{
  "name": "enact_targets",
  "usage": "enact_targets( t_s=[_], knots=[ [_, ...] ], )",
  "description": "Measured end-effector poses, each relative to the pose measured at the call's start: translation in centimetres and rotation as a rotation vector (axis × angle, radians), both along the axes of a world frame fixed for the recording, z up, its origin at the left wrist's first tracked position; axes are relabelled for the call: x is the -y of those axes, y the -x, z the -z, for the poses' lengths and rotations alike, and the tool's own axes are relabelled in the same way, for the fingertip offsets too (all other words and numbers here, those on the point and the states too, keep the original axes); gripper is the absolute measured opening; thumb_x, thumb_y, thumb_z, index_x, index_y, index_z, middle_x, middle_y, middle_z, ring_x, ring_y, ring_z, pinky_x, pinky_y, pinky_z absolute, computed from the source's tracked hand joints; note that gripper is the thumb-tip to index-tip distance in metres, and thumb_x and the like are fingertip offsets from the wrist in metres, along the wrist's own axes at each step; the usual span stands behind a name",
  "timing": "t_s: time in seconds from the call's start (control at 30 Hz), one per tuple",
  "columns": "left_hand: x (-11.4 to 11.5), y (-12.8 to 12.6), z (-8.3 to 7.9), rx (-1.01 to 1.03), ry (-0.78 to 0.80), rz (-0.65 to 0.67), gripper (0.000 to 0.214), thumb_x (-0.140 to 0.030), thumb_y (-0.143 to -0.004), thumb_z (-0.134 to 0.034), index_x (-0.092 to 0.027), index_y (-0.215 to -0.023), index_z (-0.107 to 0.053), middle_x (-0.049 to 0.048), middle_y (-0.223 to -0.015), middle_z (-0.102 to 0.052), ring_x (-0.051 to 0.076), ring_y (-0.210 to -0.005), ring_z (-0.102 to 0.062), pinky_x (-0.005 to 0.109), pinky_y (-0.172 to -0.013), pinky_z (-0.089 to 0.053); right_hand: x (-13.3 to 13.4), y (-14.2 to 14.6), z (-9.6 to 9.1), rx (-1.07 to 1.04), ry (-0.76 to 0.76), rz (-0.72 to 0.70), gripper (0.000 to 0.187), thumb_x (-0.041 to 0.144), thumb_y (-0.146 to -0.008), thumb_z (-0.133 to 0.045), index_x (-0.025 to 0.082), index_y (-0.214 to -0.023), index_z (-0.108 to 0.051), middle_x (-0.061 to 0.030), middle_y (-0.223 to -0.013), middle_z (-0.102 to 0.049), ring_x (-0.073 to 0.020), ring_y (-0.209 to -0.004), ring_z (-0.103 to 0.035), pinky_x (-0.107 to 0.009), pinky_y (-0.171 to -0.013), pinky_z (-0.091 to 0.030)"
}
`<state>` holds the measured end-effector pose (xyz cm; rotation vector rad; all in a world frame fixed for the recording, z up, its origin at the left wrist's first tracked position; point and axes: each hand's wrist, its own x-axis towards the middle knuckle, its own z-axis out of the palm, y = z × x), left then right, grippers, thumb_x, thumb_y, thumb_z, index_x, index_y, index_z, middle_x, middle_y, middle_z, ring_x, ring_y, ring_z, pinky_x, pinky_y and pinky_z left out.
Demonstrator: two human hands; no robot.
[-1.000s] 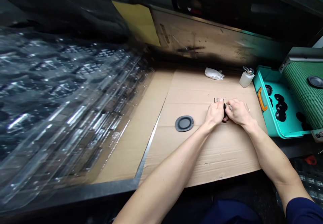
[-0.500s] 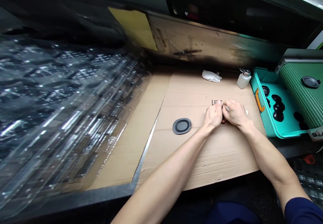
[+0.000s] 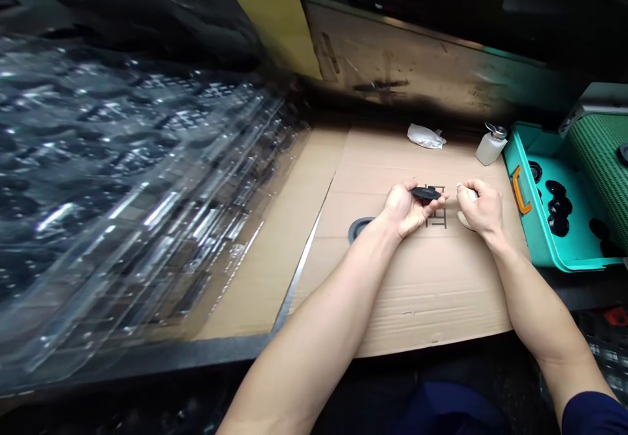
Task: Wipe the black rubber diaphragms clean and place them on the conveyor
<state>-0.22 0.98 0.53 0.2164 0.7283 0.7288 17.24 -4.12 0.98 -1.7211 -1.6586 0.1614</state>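
Note:
My left hand [image 3: 405, 207] is turned partly palm up, its fingers closed around a black oval disc [image 3: 426, 193] that I see nearly edge-on. Just to the right, my right hand [image 3: 481, 207] is closed on a small white wad [image 3: 471, 194], mostly hidden by the fingers; its exact kind is unclear. The two hands are apart, above a cardboard sheet [image 3: 412, 284] with dark printed letters. A second disc, dark grey and oval [image 3: 360, 228], lies on the cardboard, partly covered by my left forearm.
A teal bin [image 3: 537, 242] with an orange handle holds several black round parts. Beside it runs a green belt [image 3: 601, 160]. A pump bottle [image 3: 491, 146] and a crumpled white cloth [image 3: 426, 136] stand at the back. Stacked clear plastic trays [image 3: 147, 212] fill the left.
My hands, together before, have separated; the black disc now shows in my left hand and the white wad in my right. The view has shifted, so the scene sits differently in the frame.

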Motion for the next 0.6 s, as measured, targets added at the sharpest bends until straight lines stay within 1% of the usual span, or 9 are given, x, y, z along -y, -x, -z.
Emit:
enact_targets(
  t_s=[0.13, 0.27, 0.43, 0.5, 0.6],
  knots=[
    [0.1, -0.1, 0.2, 0.009, 0.007, 0.008, 0.054, -0.038, -0.108, -0.023, 0.001, -0.125, -0.056, 0.0239, -0.096, -0.070, 0.017, -0.063, -0.068, 0.020, -0.044, -0.053, -0.2, 0.0, 0.2, 0.016, 0.019, 0.009, 0.026, 0.041, -0.092, -0.052, 0.023, -0.085, -0.070, -0.0057, -0.086, -0.075, -0.0222, -0.082, -0.069, -0.032, -0.082, -0.053],
    [0.2, -0.5, 0.6, -0.013, -0.024, 0.002, 0.057, -0.043, -0.108, -0.022, -0.001, -0.122, -0.058, 0.0220, -0.091, -0.070, 0.018, -0.063, -0.068, 0.022, -0.047, -0.055, -0.2, 0.0, 0.3, 0.018, 0.021, 0.000, 0.026, 0.039, -0.093, -0.052, 0.023, -0.087, -0.070, -0.0058, -0.087, -0.075, -0.0215, -0.083, -0.069, -0.031, -0.083, -0.052],
    [0.7, -0.7, 0.5, -0.029, -0.081, 0.004, 0.056, -0.044, -0.108, -0.024, -0.002, -0.112, -0.062, 0.0204, -0.084, -0.070, 0.019, -0.063, -0.068, 0.024, -0.053, -0.057, -0.2, 0.2, 0.5, -0.014, 0.003, -0.060, 0.025, 0.039, -0.094, -0.053, 0.022, -0.086, -0.070, -0.0054, -0.088, -0.075, -0.0201, -0.081, -0.068, -0.030, -0.081, -0.052],
    [0.9, -0.6, 0.5, -0.001, -0.124, 0.003, 0.049, -0.041, -0.106, -0.029, -0.005, -0.111, -0.063, 0.0201, -0.088, -0.072, 0.020, -0.065, -0.069, 0.025, -0.053, -0.056, -0.3, -0.1, 0.6, -0.007, -0.029, -0.063, 0.027, 0.040, -0.096, -0.052, 0.022, -0.089, -0.071, -0.0060, -0.092, -0.075, -0.0207, -0.085, -0.068, -0.030, -0.082, -0.051],
    [1.0, -0.2, 0.5, 0.076, -0.185, -0.043, 0.038, -0.030, -0.098, -0.037, -0.010, -0.116, -0.064, 0.0177, -0.099, -0.075, 0.024, -0.075, -0.073, 0.029, -0.055, -0.056, -0.8, -1.7, 0.8, 0.037, -0.099, -0.001, 0.030, 0.040, -0.098, -0.050, 0.021, -0.097, -0.072, -0.0091, -0.100, -0.075, -0.0232, -0.094, -0.068, -0.033, -0.087, -0.051]
  ],
)
